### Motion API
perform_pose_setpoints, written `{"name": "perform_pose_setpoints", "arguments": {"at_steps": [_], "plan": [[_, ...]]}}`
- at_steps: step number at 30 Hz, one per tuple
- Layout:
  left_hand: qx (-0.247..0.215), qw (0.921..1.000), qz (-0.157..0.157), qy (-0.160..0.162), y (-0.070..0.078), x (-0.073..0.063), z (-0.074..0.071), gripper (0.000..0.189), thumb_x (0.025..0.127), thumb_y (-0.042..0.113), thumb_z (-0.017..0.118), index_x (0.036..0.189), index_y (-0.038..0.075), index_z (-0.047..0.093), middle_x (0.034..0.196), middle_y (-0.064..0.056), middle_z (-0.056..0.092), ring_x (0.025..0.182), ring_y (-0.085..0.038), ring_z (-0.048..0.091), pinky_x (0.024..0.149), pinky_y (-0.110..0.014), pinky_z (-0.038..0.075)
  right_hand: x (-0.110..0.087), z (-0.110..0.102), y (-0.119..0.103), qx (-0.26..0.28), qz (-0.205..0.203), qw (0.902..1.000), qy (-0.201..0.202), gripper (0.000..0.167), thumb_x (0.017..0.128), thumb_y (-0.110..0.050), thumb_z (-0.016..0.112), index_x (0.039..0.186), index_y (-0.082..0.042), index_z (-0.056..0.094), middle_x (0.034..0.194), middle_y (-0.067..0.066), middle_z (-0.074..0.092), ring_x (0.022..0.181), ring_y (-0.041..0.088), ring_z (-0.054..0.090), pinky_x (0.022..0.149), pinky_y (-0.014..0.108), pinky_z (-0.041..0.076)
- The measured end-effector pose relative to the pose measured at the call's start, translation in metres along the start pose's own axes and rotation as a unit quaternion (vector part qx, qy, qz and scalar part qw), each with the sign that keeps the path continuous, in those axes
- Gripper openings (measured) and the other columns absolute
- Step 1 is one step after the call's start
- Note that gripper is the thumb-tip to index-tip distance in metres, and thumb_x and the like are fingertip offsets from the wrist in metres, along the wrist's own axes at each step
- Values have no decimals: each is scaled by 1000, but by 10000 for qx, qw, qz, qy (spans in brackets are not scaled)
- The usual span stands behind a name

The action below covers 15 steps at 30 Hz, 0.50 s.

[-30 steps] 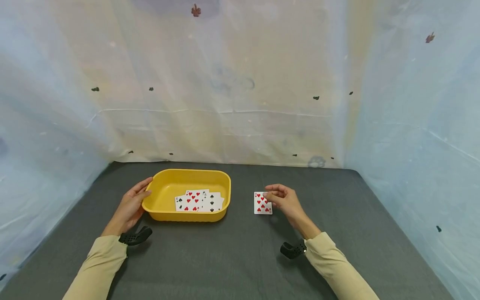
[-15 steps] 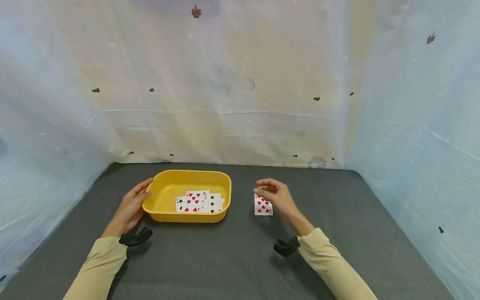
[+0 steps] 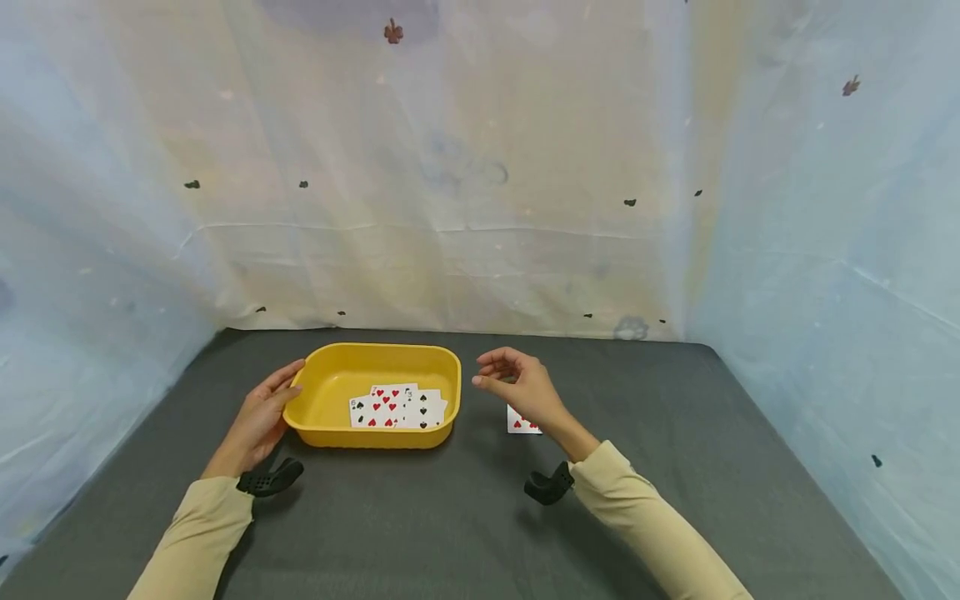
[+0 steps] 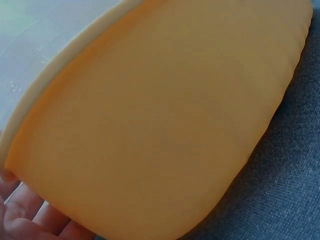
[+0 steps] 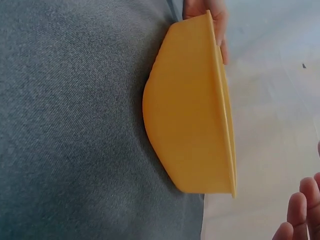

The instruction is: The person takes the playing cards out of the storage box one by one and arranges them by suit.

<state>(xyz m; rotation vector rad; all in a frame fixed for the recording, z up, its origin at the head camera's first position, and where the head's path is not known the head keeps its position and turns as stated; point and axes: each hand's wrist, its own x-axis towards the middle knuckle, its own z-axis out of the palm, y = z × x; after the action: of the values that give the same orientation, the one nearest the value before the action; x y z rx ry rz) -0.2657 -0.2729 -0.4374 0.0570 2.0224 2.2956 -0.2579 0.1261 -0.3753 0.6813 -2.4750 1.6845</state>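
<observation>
A yellow plastic basin [image 3: 330, 437] stands on the dark cloth. My left hand [image 3: 258, 419] holds its left end, thumb over the rim and fingers along the outer wall; several of those fingers [image 4: 25, 207] show below the basin in the left wrist view. Inside lie several overlapping face-up playing cards [image 3: 386, 408], hearts and spades. My right hand [image 3: 525, 390] hovers between the basin and a hearts playing card [image 3: 523, 423], partly covering that card from view. Its thumb and fingertips are apart, and no card shows between them. Right fingertips [image 5: 297, 207] also appear in the right wrist view.
A dark grey cloth [image 3: 420, 525] covers the table. Pale patterned sheets [image 3: 480, 167] hang behind it and at both sides. Each wrist carries a black band with a camera mount [image 3: 549, 485].
My right hand has moved left and slightly away from me, off the hearts card toward the basin. That card stays on the table. My left hand and the basin hold their place.
</observation>
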Motion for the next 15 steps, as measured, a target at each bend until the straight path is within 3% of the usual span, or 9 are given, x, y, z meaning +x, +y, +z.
{"name": "perform_pose_setpoints", "arguments": {"at_steps": [9, 15], "plan": [[105, 9999, 40, 66, -3, -1, 1, 58, 106, 13, 41, 157, 10, 13, 161, -12, 4, 144, -29, 14, 95, -22, 44, 10, 22, -7, -717, -271, 9969, -172, 27, 87, -23, 75, 110, -14, 65, 102, 2, 66, 88, 14, 60, 76, 33, 53], [85, 9999, 19, 92, -3, 0, 0, 59, 106, 14, 42, 157, 10, 13, 161, -12, 4, 144, -30, 14, 93, -20, 45, 17, 35, -11, -1364, -733, 9871, -409, 31, 87, -23, 75, 113, -12, 62, 106, 0, 63, 96, 16, 59, 83, 31, 51]]}}
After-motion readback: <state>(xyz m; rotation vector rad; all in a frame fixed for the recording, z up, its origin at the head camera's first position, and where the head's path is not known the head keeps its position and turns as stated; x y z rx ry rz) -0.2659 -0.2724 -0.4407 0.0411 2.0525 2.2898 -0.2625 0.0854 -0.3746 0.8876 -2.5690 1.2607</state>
